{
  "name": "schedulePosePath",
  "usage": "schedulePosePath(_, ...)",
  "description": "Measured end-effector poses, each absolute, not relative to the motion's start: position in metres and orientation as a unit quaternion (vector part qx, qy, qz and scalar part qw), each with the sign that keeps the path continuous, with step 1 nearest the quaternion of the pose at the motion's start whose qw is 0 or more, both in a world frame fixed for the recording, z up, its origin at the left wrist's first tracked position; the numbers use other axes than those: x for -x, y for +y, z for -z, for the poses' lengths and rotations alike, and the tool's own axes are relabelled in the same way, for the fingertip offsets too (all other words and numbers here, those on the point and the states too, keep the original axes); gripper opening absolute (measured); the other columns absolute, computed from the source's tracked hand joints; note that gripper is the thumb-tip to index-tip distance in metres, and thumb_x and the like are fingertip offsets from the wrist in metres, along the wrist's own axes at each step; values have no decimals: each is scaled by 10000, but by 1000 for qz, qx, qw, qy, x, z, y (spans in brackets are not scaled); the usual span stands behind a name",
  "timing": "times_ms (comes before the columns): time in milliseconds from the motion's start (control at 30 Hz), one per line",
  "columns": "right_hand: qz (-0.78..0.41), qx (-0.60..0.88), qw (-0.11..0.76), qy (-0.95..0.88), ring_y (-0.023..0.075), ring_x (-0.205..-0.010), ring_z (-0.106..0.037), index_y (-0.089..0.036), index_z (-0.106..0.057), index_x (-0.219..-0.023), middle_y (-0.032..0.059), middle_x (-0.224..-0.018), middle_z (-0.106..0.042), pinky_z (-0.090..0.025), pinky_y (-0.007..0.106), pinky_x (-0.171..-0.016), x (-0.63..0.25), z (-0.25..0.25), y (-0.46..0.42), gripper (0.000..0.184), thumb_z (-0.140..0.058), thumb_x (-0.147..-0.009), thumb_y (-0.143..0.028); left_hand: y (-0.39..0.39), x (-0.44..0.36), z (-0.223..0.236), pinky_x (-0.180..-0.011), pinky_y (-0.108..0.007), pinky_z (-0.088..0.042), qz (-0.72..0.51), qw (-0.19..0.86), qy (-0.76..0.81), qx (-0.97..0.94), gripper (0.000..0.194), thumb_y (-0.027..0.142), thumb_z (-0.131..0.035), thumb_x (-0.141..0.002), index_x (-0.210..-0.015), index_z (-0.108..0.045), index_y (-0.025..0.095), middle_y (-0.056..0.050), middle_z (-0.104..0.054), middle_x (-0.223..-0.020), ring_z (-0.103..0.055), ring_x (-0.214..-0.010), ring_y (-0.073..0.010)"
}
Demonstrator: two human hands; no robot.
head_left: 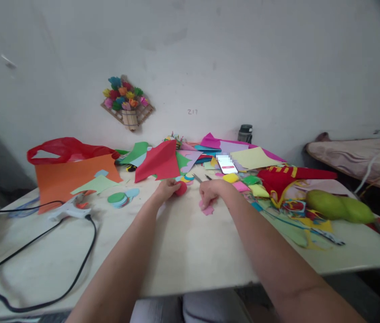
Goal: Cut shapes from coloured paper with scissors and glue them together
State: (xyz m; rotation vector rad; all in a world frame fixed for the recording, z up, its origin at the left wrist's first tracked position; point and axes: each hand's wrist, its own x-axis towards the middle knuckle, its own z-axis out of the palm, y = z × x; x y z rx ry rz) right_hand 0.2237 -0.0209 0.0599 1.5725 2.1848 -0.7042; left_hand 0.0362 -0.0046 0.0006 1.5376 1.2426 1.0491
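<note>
My left hand (167, 187) rests on the pale table (183, 246), its fingers closed around a small red round piece (181, 188). My right hand (210, 193) lies a little to the right, fingers curled down onto a small pink paper scrap (207, 209). Between and just beyond the hands lie scissors (199, 178) and a few small coloured paper discs (187, 178). A red sheet of paper (159, 162) stands tented just behind my left hand.
A glue gun (70, 209) with a black looping cord (41, 287) lies at the left, near green and blue paper circles (121, 198). An orange sheet (68, 178), a red bag (67, 149), a phone (226, 164), small cushions (243, 183) and green stuffed shapes (339, 207) crowd the back and right.
</note>
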Motion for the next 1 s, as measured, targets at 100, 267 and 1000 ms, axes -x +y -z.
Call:
schedulePosePath(100, 282, -543, 145, 777, 100, -503, -474, -135, -593, -625, -17, -531, -542, -370, 226, -509, -228, -54, -16, 337, -766, -480, -386, 3, -42, 6, -413, -200, -326, -463, 429, 500, -593, 286, 342, -698, -580, -535, -485, 156, 46, -474, -433, -441, -406, -79)
schedulePosePath(267, 311, -523, -28, 793, 76, -465, -394, -153, -588, -587, -42, -489, -484, -298, 220, -465, -238, -42, -6, 234, -719, -529, -338, 3, -39, 3, -484, -248, -446, -526, 488, 459, -524, 327, 387, -721, -557, -593, -493, 154, 10, -559, -486, -560, -462, -136)
schedulePosePath(1000, 324, -467, -501, 652, 96, -525, -455, -155, -544, -567, -33, -528, -516, -364, 226, -527, -183, 0, 18, 275, -638, -609, -410, -10, -34, 1, -727, -338, -532, -508, 645, 310, -480, 236, 316, -689, -679, -753, -634, 98, -73, -670, -674, -648, -649, -178)
